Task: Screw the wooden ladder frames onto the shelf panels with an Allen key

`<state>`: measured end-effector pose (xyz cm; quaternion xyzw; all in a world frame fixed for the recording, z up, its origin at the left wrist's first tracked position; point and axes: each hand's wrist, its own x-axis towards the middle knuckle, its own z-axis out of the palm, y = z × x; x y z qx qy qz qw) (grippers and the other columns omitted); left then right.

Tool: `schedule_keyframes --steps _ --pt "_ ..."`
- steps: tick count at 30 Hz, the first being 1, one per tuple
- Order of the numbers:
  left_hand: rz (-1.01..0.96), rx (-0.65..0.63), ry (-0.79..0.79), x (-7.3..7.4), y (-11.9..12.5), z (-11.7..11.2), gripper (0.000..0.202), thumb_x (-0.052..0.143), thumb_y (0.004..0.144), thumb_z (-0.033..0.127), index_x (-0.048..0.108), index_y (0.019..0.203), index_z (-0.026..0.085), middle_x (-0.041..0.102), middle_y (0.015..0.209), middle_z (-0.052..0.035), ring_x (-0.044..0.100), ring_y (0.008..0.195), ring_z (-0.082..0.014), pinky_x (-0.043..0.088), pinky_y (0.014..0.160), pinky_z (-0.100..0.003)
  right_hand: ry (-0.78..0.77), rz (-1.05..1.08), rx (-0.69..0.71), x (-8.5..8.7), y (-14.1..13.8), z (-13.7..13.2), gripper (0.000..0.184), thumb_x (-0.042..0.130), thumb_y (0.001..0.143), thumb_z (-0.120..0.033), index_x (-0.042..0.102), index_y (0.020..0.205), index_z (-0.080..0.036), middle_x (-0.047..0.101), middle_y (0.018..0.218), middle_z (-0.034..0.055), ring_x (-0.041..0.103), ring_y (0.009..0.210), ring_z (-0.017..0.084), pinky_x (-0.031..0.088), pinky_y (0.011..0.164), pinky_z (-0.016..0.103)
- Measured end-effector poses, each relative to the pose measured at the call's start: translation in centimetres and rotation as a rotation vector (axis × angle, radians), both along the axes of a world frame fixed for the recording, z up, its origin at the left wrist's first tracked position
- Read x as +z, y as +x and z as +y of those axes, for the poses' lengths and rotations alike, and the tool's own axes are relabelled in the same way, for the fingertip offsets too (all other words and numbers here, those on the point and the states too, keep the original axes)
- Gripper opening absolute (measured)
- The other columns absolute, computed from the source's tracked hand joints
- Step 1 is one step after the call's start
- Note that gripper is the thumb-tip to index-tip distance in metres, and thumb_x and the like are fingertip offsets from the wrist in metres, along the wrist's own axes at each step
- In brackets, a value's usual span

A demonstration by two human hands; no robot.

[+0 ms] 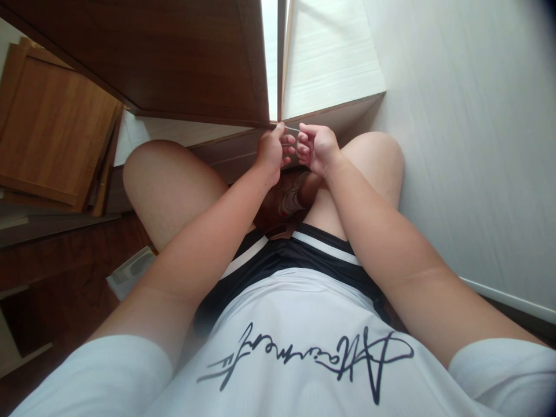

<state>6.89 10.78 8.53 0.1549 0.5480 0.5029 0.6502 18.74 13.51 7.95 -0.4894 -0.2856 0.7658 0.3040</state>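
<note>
A thin pale strip (292, 128), perhaps a thread or tape, is stretched between my two hands in front of the cabinet. My left hand (273, 152) pinches its left end between thumb and finger, close to the lower corner of a dark brown door panel (195, 63). Its other fingers are loosely curled. The right end sits in a pinch of my right hand (319, 147), whose remaining fingers fold toward the palm. Just beyond my hands is the front edge of a pale wood-grain cabinet board (332, 63). Exactly what the strip is made of is too small to tell.
Several brown framed panels (47, 127) lean at the left. A tall pale panel (469, 145) stands close on my right. My bent knees flank my hands. A flat whitish box or packet (130, 269) lies on the dark wooden floor (65, 278).
</note>
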Motion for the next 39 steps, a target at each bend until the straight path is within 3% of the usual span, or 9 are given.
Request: schedule_keyframes --steps 6,18,23,26,33,36,39 --pt "-0.017 0.001 -0.012 0.1 -0.1 -0.1 0.032 0.059 0.085 0.054 0.057 0.078 0.023 0.061 0.059 0.0034 0.054 0.044 -0.0087 0.036 0.043 -0.024 -0.017 0.092 0.013 -0.1 0.1 0.0 0.045 0.046 0.094 -0.046 0.036 0.057 -0.021 0.036 0.041 -0.0049 0.032 0.032 0.008 0.024 0.032 0.021" --pt "0.03 -0.024 0.005 -0.2 0.1 -0.1 0.025 0.056 0.089 0.045 0.056 0.079 0.021 0.062 0.062 0.0023 0.055 0.046 -0.0091 0.035 0.045 -0.023 0.116 -0.06 -0.105 -0.7 -0.4 -0.2 0.047 0.047 0.093 -0.05 0.036 0.057 -0.022 0.036 0.041 -0.0048 0.03 0.032 0.008 0.02 0.033 0.022" --pt "0.038 -0.029 0.009 -0.1 0.2 -0.1 0.024 0.055 0.089 0.044 0.056 0.081 0.022 0.062 0.062 0.003 0.055 0.047 -0.0092 0.035 0.045 -0.023 0.331 -0.205 -0.231 -0.8 -1.0 -0.2 0.047 0.051 0.093 -0.042 0.035 0.054 -0.021 0.034 0.041 -0.0048 0.03 0.034 0.007 0.022 0.034 0.023" --pt "0.037 -0.019 -0.008 -0.2 0.1 0.0 0.024 0.055 0.089 0.046 0.055 0.084 0.023 0.061 0.061 0.0039 0.056 0.047 -0.0092 0.034 0.044 -0.023 0.412 -0.256 -0.293 -1.2 -1.0 0.0 0.048 0.051 0.093 -0.047 0.034 0.055 -0.022 0.033 0.041 -0.0049 0.031 0.034 0.008 0.025 0.035 0.023" --pt "0.052 -0.014 -0.012 -0.4 -0.1 0.2 0.024 0.054 0.09 0.046 0.056 0.083 0.023 0.062 0.062 0.0031 0.056 0.047 -0.0099 0.034 0.045 -0.023 0.295 -0.128 -0.157 -0.9 -0.7 0.0 0.046 0.05 0.091 -0.056 0.036 0.062 -0.023 0.034 0.041 -0.0053 0.031 0.032 0.008 0.024 0.032 0.023" --pt "0.044 -0.002 -0.027 -0.3 -0.1 0.2 0.025 0.054 0.09 0.046 0.056 0.081 0.023 0.062 0.061 0.0026 0.056 0.047 -0.0103 0.034 0.045 -0.023 0.234 -0.163 -0.079 -0.2 -1.2 -0.5 0.046 0.048 0.091 -0.058 0.037 0.064 -0.023 0.036 0.042 -0.0048 0.034 0.033 0.009 0.024 0.033 0.022" --pt "0.048 -0.007 -0.035 -0.1 -0.1 0.2 0.024 0.054 0.09 0.045 0.056 0.079 0.023 0.063 0.059 0.0031 0.056 0.046 -0.01 0.034 0.045 -0.023 0.272 -0.232 -0.092 0.1 -1.5 -0.8 0.045 0.047 0.091 -0.058 0.038 0.064 -0.023 0.038 0.044 -0.0043 0.036 0.036 0.009 0.026 0.034 0.023"
